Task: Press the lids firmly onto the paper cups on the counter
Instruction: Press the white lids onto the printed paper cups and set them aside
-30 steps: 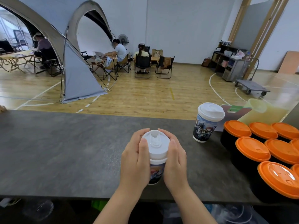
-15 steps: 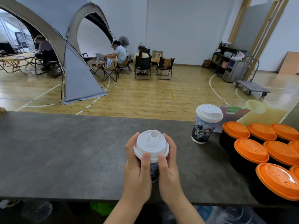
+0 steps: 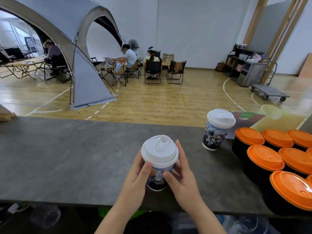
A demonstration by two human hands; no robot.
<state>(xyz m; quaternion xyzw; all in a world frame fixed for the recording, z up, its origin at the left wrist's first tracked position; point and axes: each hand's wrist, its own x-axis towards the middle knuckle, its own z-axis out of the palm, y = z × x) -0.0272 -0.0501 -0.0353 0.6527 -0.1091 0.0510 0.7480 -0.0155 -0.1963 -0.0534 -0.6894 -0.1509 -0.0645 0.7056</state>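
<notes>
Grey and speckled, the desk [image 3: 67, 157] is carrying a printed paper cup [image 3: 157, 176] near its front edge, with a white lid [image 3: 159, 150] sitting on top. Both hands are clasping the cup's sides below the lid, left hand [image 3: 135, 181] and right hand [image 3: 183, 178] curling round it. A second lidded cup [image 3: 216, 130] is standing to the right, beside black cups with orange lids [image 3: 263, 157].

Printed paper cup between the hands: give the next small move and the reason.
Probably set the printed paper cup down beside the other lidded printed cup. Its white plastic lid looks level and seated all round, and the left hand and right hand hold only its sides.
</notes>
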